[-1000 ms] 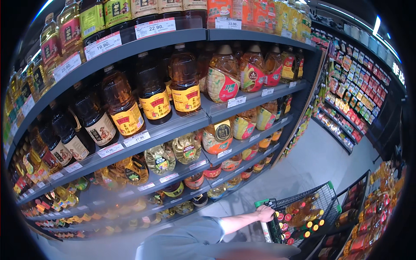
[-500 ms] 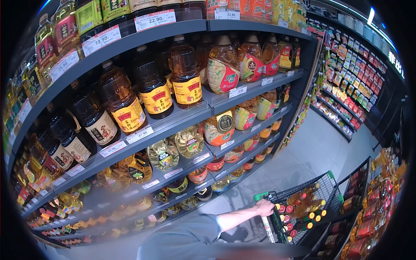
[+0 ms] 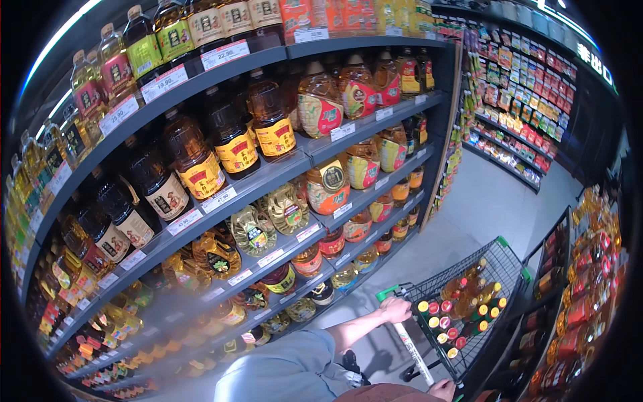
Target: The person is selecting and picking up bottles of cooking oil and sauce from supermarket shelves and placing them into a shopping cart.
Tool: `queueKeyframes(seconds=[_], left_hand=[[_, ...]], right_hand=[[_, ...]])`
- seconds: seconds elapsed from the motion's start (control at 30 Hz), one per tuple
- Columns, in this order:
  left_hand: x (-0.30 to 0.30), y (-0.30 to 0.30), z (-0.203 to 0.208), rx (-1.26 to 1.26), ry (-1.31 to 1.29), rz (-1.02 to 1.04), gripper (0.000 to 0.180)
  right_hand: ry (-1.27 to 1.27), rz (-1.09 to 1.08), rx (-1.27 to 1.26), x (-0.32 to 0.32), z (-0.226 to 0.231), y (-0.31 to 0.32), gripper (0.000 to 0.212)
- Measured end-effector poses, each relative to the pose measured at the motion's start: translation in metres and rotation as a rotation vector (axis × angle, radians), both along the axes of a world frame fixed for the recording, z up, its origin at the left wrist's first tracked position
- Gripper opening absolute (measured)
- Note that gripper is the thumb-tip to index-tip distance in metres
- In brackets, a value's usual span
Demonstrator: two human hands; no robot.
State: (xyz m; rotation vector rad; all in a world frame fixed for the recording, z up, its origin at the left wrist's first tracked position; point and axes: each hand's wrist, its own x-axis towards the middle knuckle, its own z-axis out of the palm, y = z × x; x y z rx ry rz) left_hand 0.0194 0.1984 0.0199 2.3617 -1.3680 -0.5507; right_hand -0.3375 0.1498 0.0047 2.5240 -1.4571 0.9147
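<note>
My left hand (image 3: 395, 309) is closed around the green-ended side of a shopping cart's white handle (image 3: 412, 352). At the handle's other end, near the lower edge, my right hand (image 3: 442, 390) grips the bar too, though only part of it shows. Dark wire mesh with green corners forms the cart basket (image 3: 504, 271). Inside lie amber oil bottles (image 3: 465, 295) with red and yellow caps, and beside them several dark bottles (image 3: 443, 322) whose red and yellow cap tops face up.
A long curved grey shelf unit (image 3: 308, 161) with cooking oil bottles and price tags fills the left. Racks of bottles (image 3: 583, 281) stand close along the cart's right side. Farther off, a wall display (image 3: 516, 87) holds small packets. Pale floor tiles (image 3: 495, 187) lie ahead of the cart.
The view has shifted, and the cart and my left arm sit slightly lower and more to the left. My right hand and the full handle have come into view.
</note>
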Motion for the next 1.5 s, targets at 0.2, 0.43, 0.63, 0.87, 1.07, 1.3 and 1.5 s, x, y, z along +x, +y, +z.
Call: queueKeyframes(seconds=[0.2, 0.43, 0.63, 0.87, 1.07, 1.3, 1.5], left_hand=[[-0.028, 0.030, 0.013, 0.026, -0.025, 0.042, 0.028], [-0.058, 0.071, 0.011, 0.051, -0.003, 0.078, 0.027], [-0.087, 0.104, 0.016, 0.038, -0.005, 0.066, 0.031], [-0.107, 0.142, 0.017, 0.024, -0.003, 0.060, 0.031], [-0.114, 0.168, 0.003, -0.061, 0.050, 0.101, 0.028], [-0.113, 0.198, 0.001, -0.131, 0.031, 0.060, 0.030], [-0.109, 0.224, -0.007, -0.140, 0.026, 0.065, 0.030]], right_hand=[[-0.057, -0.159, 0.142, -0.018, -0.015, 0.020, 0.025], [-0.041, -0.118, 0.133, -0.047, -0.010, 0.048, 0.025], [-0.065, -0.107, 0.134, -0.072, -0.006, 0.074, 0.026], [-0.027, -0.104, 0.143, -0.093, 0.008, 0.096, 0.028], [-0.026, -0.059, 0.188, -0.103, 0.006, 0.119, 0.030], [0.039, -0.254, 0.286, -0.104, -0.028, 0.145, 0.034], [0.099, -0.303, 0.305, -0.098, -0.015, 0.175, 0.038]])
